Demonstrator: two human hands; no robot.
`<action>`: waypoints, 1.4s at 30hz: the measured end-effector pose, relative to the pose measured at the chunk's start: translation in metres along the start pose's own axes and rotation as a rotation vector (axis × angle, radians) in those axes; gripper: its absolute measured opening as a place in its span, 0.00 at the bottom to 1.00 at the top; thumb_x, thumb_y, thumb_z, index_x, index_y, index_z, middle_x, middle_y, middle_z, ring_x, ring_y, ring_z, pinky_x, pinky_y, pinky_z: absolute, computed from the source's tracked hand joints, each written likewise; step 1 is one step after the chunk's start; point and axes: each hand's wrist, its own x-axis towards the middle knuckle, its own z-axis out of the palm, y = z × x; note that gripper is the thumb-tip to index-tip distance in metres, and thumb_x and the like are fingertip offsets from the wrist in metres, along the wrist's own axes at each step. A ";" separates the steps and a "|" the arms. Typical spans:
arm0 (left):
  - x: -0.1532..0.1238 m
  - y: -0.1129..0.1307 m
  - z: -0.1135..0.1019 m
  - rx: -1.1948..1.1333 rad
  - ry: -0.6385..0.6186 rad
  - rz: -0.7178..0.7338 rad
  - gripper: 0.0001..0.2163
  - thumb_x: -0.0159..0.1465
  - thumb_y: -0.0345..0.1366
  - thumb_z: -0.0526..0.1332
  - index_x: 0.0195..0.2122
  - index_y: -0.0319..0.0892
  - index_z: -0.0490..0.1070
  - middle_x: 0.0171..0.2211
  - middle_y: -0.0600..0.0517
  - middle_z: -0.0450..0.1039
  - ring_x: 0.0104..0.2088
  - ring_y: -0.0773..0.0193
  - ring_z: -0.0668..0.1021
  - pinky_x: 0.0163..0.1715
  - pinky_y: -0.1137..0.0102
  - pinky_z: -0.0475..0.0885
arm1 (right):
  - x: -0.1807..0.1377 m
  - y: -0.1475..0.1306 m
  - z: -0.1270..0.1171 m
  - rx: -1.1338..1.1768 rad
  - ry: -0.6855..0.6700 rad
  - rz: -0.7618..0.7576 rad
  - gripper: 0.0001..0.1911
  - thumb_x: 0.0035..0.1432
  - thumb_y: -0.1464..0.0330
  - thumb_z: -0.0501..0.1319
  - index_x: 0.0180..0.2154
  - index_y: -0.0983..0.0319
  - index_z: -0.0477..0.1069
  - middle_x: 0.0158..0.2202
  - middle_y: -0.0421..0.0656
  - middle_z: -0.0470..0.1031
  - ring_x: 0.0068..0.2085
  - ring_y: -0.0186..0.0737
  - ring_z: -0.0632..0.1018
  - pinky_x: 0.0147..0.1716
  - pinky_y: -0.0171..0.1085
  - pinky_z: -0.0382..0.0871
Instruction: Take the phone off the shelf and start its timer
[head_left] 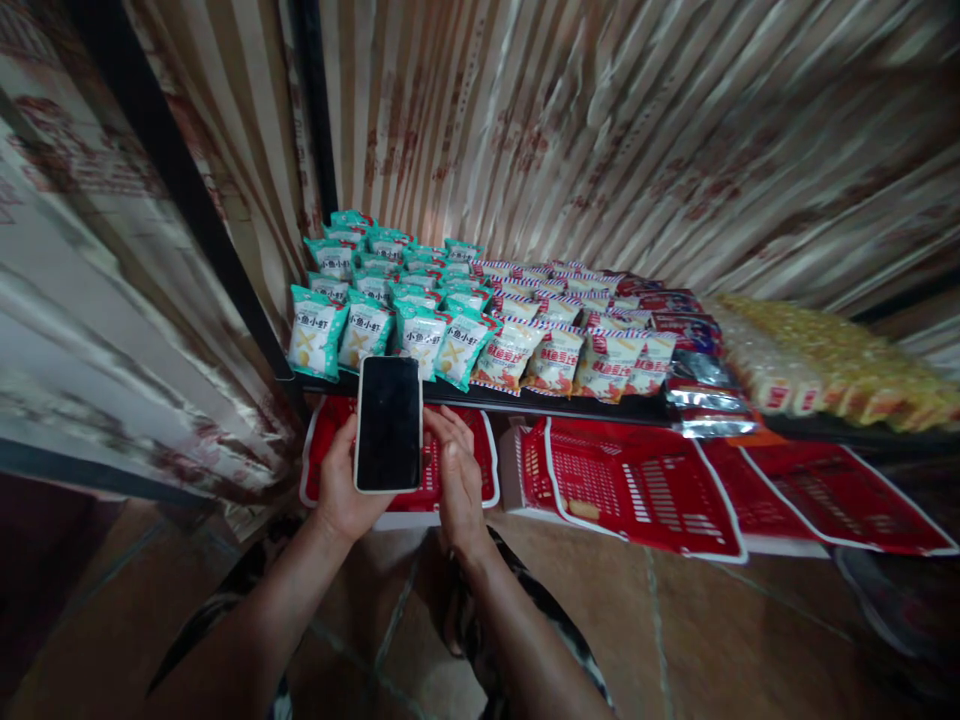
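Note:
A smartphone (388,425) with a dark screen and a pale case is held upright in front of me. My left hand (346,480) is closed round its lower left side, the fingers hidden behind it. At the phone's right edge is my right hand (459,475), its fingers bent together and reaching the edge, partly behind it. Just beyond the phone, teal-and-white snack bags (424,340) stand in rows on a dark shelf (480,400). White-and-orange snack bags (555,355) continue the rows to the right.
Silver and dark red packs (709,385) and yellow packaged snacks (862,370) lie farther right. Below the shelf are red baskets with white rims, one (637,480) right of my hands, another (855,500) beyond it. Striped curtain-like sheeting (420,130) hangs behind; a dark post (180,190) slants at left.

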 end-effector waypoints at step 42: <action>-0.023 -0.016 -0.010 0.071 -0.130 -0.014 0.26 0.66 0.48 0.44 0.41 0.32 0.75 0.36 0.40 0.79 0.46 0.50 0.77 0.51 0.53 0.66 | -0.026 -0.017 0.006 0.317 0.091 0.256 0.22 0.64 0.56 0.44 0.46 0.61 0.68 0.42 0.46 0.73 0.41 0.38 0.75 0.38 0.37 0.70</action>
